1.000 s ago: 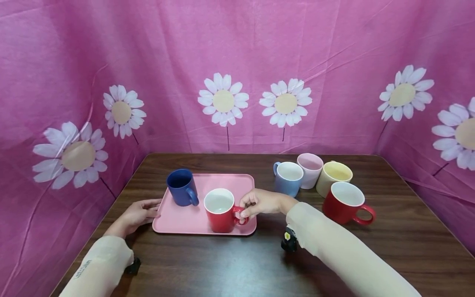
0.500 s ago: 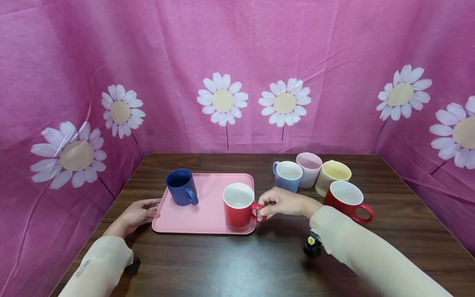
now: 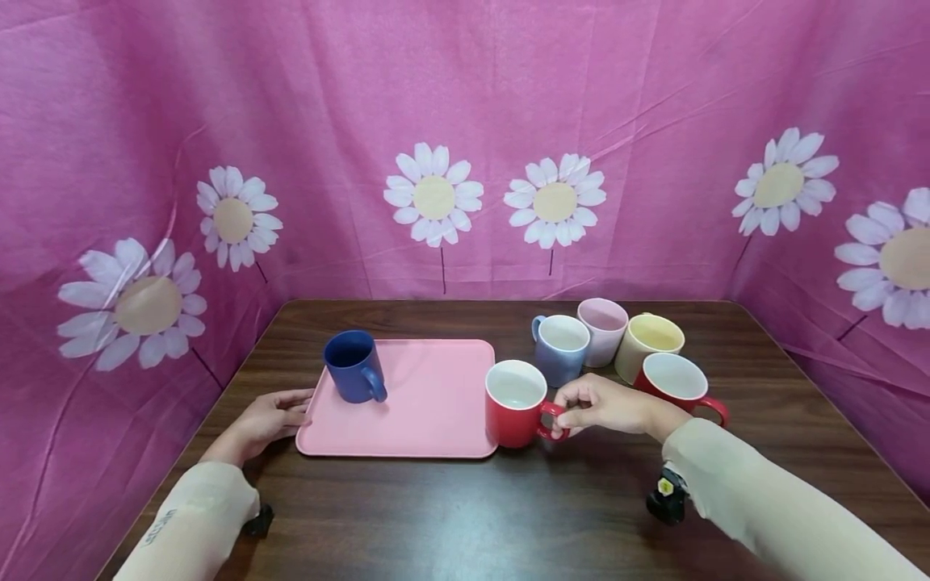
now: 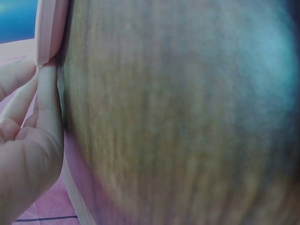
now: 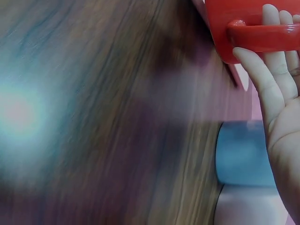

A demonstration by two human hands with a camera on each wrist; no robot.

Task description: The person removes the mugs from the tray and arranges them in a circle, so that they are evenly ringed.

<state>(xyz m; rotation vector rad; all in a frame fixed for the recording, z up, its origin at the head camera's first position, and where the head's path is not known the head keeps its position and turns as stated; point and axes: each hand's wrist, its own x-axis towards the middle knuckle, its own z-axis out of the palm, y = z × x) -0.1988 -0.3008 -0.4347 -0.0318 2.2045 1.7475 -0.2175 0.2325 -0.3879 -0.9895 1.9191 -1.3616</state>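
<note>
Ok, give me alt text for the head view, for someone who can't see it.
The right hand grips the handle of a red mug at the right edge of a pink tray, while the left hand rests against the tray's left edge. A dark blue mug stands on the tray; four more mugs cluster on the wooden table.

A dark wooden table (image 3: 450, 516) is seen bearing a pink tray (image 3: 429, 403) and four clustered mugs (image 3: 603, 343).
</note>
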